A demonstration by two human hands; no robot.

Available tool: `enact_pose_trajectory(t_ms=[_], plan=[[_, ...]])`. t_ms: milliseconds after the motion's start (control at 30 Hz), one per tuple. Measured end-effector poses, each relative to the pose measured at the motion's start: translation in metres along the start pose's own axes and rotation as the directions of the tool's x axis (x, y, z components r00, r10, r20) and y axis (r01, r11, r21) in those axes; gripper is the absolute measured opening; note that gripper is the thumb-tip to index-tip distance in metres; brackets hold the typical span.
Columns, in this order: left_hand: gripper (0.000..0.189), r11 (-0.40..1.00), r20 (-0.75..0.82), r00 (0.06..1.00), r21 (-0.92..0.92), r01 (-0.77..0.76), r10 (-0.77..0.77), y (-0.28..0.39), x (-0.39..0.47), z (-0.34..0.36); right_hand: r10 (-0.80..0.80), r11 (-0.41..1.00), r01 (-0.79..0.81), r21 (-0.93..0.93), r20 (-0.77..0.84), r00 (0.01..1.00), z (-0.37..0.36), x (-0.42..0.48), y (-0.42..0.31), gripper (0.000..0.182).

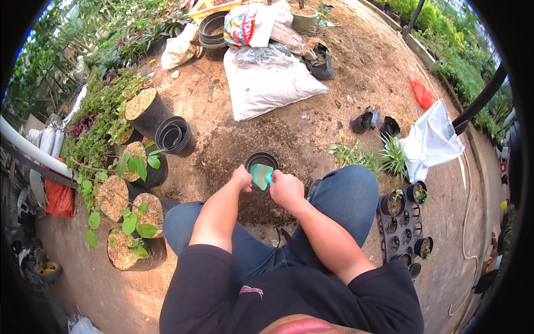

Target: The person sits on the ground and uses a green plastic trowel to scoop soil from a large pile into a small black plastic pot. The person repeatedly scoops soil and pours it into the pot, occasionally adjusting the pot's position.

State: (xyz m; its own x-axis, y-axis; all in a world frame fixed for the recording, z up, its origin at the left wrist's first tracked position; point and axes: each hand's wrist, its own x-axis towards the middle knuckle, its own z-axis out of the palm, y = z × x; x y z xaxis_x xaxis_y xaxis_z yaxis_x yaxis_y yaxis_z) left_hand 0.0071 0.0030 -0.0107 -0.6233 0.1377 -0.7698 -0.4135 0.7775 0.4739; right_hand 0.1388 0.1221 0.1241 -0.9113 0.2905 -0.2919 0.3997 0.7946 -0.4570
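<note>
In front of my knees stands a black plastic pot (261, 159) with dark soil inside. My left hand (243, 178) grips its left rim. A green hand trowel (261, 176) is held by its handle in my right hand (287, 188), with the blade over the near side of the pot. The blade hides part of the pot's inside. Loose dark potting soil (225, 146) lies spread on the ground around the pot.
Nested black pots (175, 135) and sawdust-filled grow bags (144, 104) stand at left. A large white sack (267, 83) lies ahead. Spider plants (393, 156), a white plastic sheet (431, 137) and a black pot tray (400, 227) are at right.
</note>
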Motion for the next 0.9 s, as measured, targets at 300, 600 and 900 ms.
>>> enact_pose_trajectory(t_ms=[300,600,900], plan=[[0.028,0.969,-0.297,0.926,0.151,-0.197,0.235,-0.017,0.018,-0.002,-0.031,0.999,0.031,-0.015,-0.015,0.999,0.004,0.002,0.003,0.018],[0.023,0.996,-0.086,0.994,0.060,-0.058,0.063,0.002,-0.005,-0.001,-0.046,0.998,0.046,-0.034,-0.006,0.999,-0.002,-0.002,0.005,0.020],[0.021,0.998,-0.118,0.991,0.033,-0.052,0.055,0.010,-0.015,0.001,-0.018,0.999,0.017,-0.033,-0.033,0.999,0.000,0.008,0.010,0.018]])
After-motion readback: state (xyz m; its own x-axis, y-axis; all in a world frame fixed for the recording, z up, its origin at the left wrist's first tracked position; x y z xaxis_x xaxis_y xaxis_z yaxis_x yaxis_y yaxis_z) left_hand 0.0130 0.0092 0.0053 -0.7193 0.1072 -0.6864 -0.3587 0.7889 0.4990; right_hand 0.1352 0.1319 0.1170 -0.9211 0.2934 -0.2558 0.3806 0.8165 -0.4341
